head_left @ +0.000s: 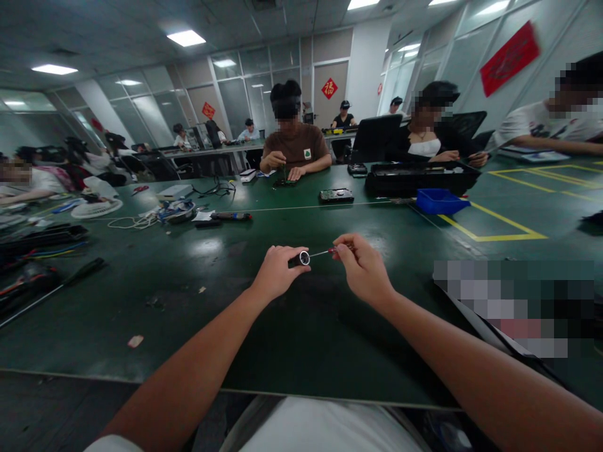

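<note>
My left hand [277,271] is closed around a short black cylinder with a silver-rimmed round end [304,258], which looks like a small flashlight. That round end faces me and slightly to the right. In my right hand [362,267] is a screwdriver [331,250] with a reddish handle, pinched between thumb and fingers. Its thin metal shaft points left and reaches the rim of the cylinder; whether the tip is inside or only beside it I cannot tell. Both hands are above the green tabletop [301,339].
Across the table a person in a brown shirt works on a small part. A hard drive [336,196], a blue bin [440,201] and a long black case [421,180] stand ahead to the right. Left lie a dark pen-like tool [232,216], cables [176,211] and a long rod [56,290].
</note>
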Demonstrator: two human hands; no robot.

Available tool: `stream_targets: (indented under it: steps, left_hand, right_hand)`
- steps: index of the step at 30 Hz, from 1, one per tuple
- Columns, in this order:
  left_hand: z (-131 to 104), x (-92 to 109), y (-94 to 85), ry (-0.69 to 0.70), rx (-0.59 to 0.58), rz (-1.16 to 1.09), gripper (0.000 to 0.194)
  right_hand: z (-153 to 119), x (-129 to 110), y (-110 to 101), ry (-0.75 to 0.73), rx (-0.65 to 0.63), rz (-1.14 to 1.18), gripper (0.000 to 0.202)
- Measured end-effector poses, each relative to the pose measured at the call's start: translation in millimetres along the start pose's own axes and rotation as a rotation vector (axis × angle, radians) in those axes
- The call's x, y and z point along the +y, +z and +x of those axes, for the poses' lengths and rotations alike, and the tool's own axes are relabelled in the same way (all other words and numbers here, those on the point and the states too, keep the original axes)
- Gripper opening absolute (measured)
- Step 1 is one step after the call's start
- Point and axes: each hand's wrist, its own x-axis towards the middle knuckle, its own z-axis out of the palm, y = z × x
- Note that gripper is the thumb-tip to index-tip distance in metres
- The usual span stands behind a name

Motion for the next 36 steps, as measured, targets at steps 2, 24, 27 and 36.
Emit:
stream_targets:
  steps: [2, 24, 27, 36]
  left_hand:
    - [-0.1, 0.3, 0.4, 0.008, -0.007, -0.007, 0.042]
    - [-1.1, 4.1, 0.0, -0.012, -0.035, -0.015, 0.042]
    - [0.0, 5.6, -6.2, 0.054, -0.005, 0.018, 0.041]
    - [2.9, -4.9, -3.4, 0.056, -0.019, 0.094, 0.038]
  right_hand:
    - [0.8, 0.8, 0.2, 0.014, -0.013, -0.008, 0.020]
    - [11.2, 16.3, 6.4, 0.194, 0.034, 0.274, 0.025]
    - [17.9, 27.6, 6.1, 0.386, -0.029, 0.560, 0.026]
    - [19.7, 35.2, 6.5, 0.447, 0.065, 0.560, 0.025]
